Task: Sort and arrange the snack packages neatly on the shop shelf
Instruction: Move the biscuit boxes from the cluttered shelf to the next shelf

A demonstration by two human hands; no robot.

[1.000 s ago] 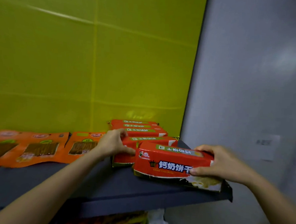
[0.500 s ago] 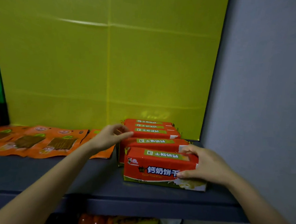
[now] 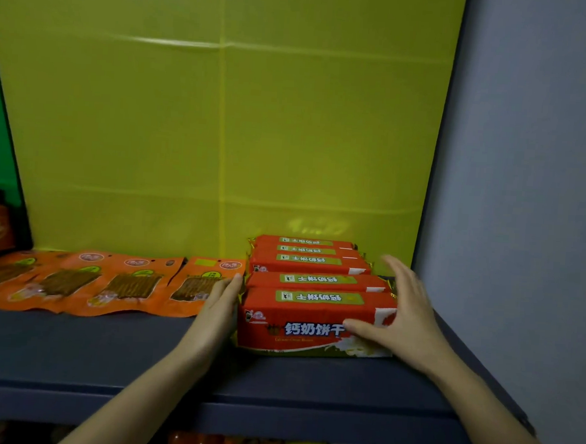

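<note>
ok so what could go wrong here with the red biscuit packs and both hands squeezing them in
1. The left hand lies over the edge of the nearest orange snack pouch; sliding along could drag or crease it.
2. The front biscuit pack sits near the shelf edge; a pull by the right hand could tip it off.

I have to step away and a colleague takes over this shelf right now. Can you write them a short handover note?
Left hand: flat against the left end of the front biscuit pack, not gripping.
Right hand: open, thumb on the pack's front, fingers over its right end.
Five red biscuit packs sit in a row running back toward the yellow wall, at the shelf's right end. Orange snack pouches lie flat to their left, overlapping.
Done: biscuits lined up.
Left: square the front pack, tidy the pouches.
</note>
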